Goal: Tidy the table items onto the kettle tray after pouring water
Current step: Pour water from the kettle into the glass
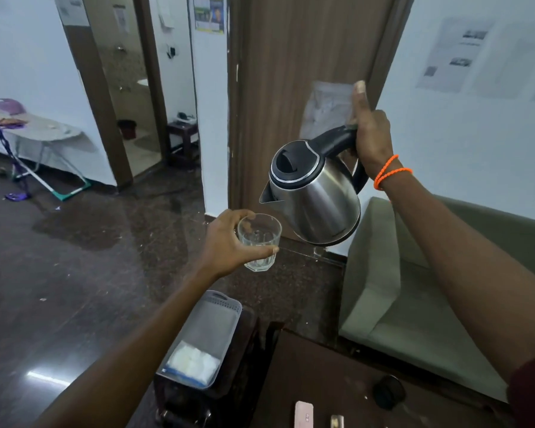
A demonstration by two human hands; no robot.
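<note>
My right hand [372, 134] grips the black handle of a steel kettle [318, 196], held up in the air and tipped slightly left, its spout just above and right of a clear glass [260, 236]. My left hand [229, 242] holds that glass from the left side; a little water shows at its bottom. No stream of water is visible. Below, a grey plastic tray [226, 304] holds white sachets [192, 362] at its near end. On the dark brown table [322, 381] lie a black round kettle base [389, 392], a pink flat item [304, 413] and a small gold item [337, 422].
A green-grey sofa [414, 304] stands at the right beside the table. A brown door [306, 72] is straight ahead. At the far left is an ironing board [34, 128] on the dark polished floor [74, 273]; an open doorway leads to another room.
</note>
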